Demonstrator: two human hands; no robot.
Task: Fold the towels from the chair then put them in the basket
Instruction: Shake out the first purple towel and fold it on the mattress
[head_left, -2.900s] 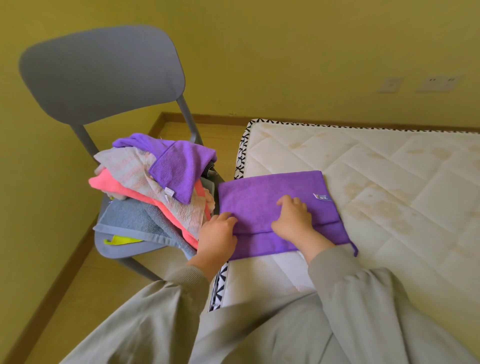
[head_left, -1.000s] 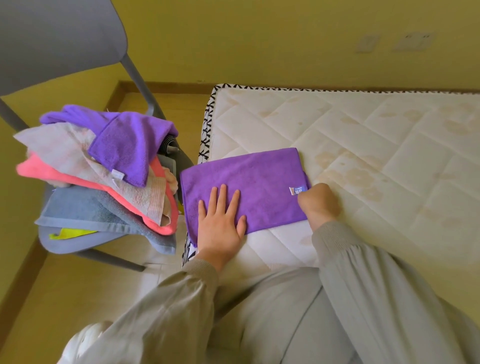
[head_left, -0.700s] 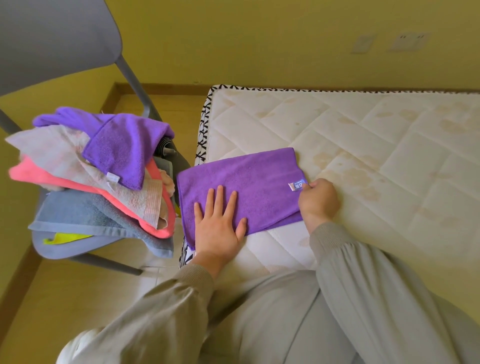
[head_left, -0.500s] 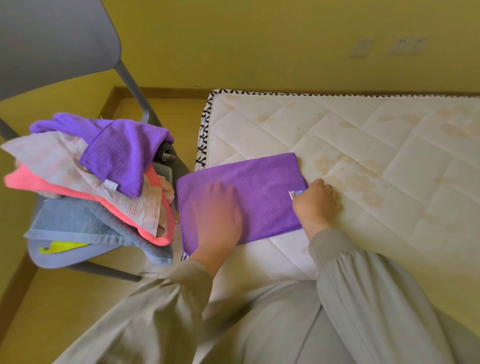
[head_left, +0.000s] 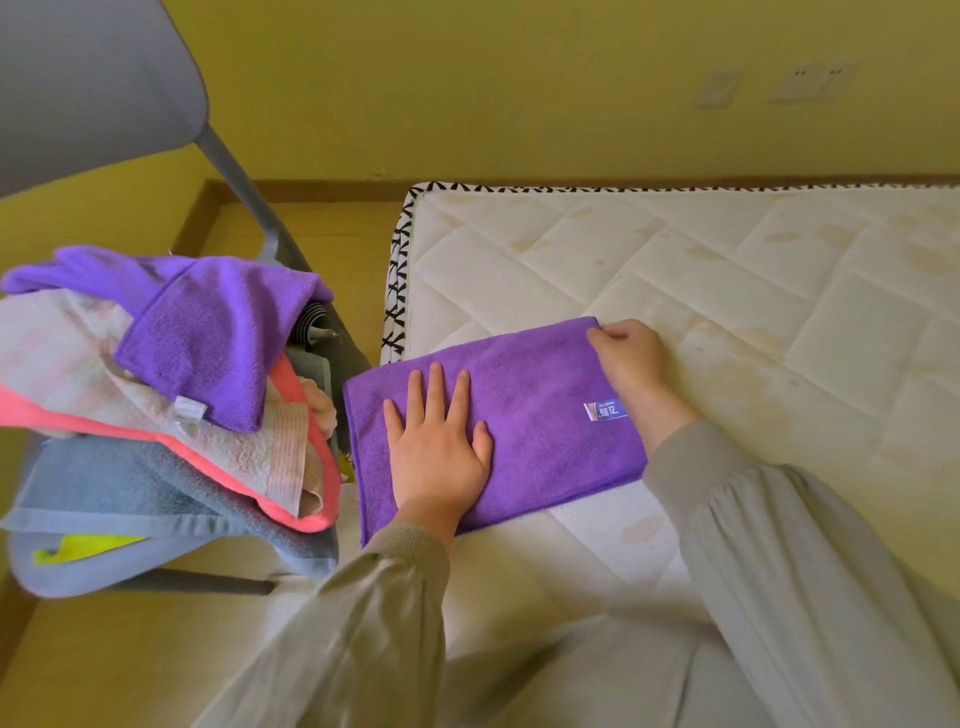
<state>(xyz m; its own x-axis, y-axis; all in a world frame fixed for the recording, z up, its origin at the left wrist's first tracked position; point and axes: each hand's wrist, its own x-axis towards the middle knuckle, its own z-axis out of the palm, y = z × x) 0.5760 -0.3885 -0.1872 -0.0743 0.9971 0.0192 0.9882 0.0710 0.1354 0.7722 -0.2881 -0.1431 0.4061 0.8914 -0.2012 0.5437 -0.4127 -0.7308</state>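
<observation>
Left hand (head_left: 439, 447) is pressing flat, fingers spread, on the purple towel (head_left: 535, 410); right hand (head_left: 631, 358) is pinching its upper-right corner, long axis lying left-right.

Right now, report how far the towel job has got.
Done: one purple microfibre towel lies folded to a rectangle on the white quilted mattress. In hand: the left hand presses it flat while the right hand pinches its far right corner. Left: the heap of purple, pink, coral and blue towels on the grey chair, unfolded; no basket is in view.
</observation>
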